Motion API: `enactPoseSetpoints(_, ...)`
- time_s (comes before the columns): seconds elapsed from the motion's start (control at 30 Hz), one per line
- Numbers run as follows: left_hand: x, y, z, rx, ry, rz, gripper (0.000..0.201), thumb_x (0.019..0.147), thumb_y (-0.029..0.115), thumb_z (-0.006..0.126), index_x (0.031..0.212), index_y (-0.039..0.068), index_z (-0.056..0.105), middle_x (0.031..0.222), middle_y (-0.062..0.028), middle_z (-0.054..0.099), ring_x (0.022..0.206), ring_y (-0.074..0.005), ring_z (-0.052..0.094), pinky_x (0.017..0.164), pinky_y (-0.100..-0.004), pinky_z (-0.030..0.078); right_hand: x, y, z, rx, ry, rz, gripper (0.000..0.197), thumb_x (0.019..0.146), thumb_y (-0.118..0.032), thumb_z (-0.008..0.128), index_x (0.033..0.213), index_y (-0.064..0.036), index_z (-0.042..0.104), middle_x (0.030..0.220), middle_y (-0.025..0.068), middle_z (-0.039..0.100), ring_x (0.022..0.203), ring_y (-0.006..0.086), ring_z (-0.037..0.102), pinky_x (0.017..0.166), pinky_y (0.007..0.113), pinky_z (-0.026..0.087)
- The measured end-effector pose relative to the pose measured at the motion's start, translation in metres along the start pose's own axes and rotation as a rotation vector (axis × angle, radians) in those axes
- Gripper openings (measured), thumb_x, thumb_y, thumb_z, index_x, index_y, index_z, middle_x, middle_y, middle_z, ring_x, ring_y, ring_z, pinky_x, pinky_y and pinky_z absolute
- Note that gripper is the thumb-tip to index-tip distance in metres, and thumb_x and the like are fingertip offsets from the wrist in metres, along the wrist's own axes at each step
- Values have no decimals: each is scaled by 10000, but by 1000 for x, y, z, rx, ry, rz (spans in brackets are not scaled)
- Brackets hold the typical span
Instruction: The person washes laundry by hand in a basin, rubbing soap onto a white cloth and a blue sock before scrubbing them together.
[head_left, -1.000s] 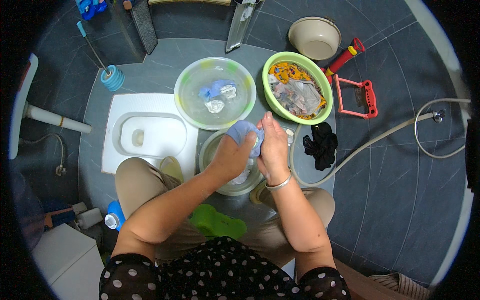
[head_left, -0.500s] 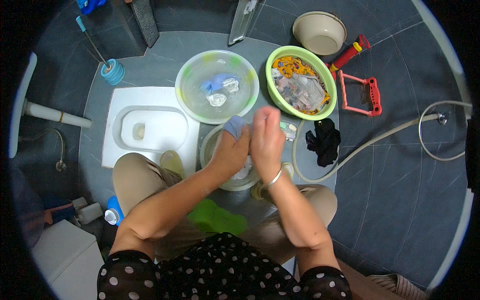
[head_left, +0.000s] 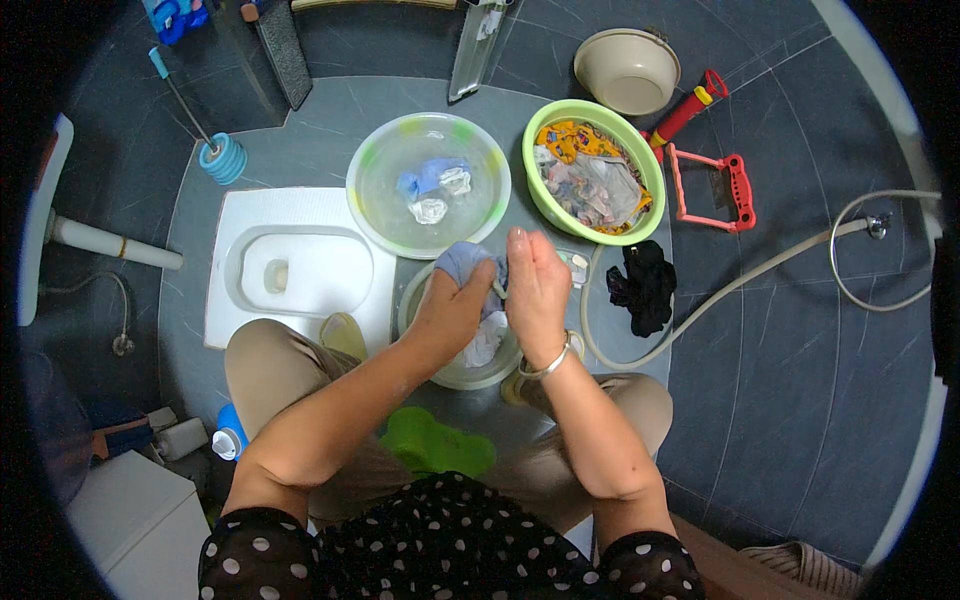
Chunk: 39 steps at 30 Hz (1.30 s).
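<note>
Right hand (head_left: 538, 300) has tipped its fingertips toward my left hand (head_left: 445, 312) since the earlier frame. My left thumb and fingers pinch the blue cloth (head_left: 466, 259) above the nearest basin (head_left: 475, 381), presumably to catch drips; I cannot tell whether my right grips it.

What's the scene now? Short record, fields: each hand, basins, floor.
left hand: grip closed on blue cloth
right hand: beside the cloth; hold on it unclear
basin below hands: white cloth inside
pale basin ahead: blue and white pieces inside
green tub: to its right, holds clothes
floor, right: black cloth, near hose
</note>
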<state>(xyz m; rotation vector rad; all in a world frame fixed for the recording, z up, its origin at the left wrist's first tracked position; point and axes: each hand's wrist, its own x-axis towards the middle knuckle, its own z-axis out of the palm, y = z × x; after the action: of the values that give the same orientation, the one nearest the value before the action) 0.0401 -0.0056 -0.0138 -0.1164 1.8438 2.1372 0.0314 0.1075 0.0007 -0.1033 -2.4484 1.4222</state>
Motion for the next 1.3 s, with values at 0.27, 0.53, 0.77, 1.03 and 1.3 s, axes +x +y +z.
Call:
enactPoseSetpoints(0.27, 1, -8, 12, 333, 257, 255, 298, 905, 243, 449, 894, -40, 540, 798, -233, 581, 729, -384, 557, 662, -435, 426, -16, -3, 19, 153, 59, 85, 234, 940, -227, 452, 888, -7, 514, 697, 155, 547, 627, 277, 537, 611, 368, 438)
enactPoseSetpoints(0.53, 1, 5, 12, 310, 93, -47, 419, 909, 333, 461, 1066, -51, 514, 963, -239, 569, 894, -298, 547, 788, -399, 422, -9, 16, 15, 60, -64, 47, 268, 945, -258, 413, 901, -13, 512, 770, 209, 556, 725, 374, 551, 654, 414, 430)
enactPoseSetpoints(0.77, 10, 10, -2, 122, 84, 17, 301, 894, 257, 460, 950, -23, 554, 867, -166, 597, 793, -250, 575, 701, -348, 446, -17, 11, 29, 128, -58, 22, 265, 943, -258, 419, 911, -25, 542, 740, 158, 557, 703, 297, 533, 656, 361, 437)
enactPoseSetpoints(1.03, 6, 19, -13, -133, 3, -297, 246, 851, 155, 547, 1028, -15, 571, 955, -91, 617, 834, -166, 591, 725, -293, 471, -11, 10, 4, -47, -246, 32, 179, 930, -192, 443, 960, -47, 543, 822, 266, 585, 790, 415, 583, 611, 442, 463)
enactPoseSetpoints(1.3, 0, 24, -32, -71, -155, -263, 200, 768, 106, 644, 929, -11, 620, 839, -79, 639, 741, -152, 607, 672, -287, 483, 2, 11, -31, 668, -705, 566, 186, 887, -53, 480, 1063, -38, 537, 850, 24, 560, 597, 97, 500, 520, 228, 427)
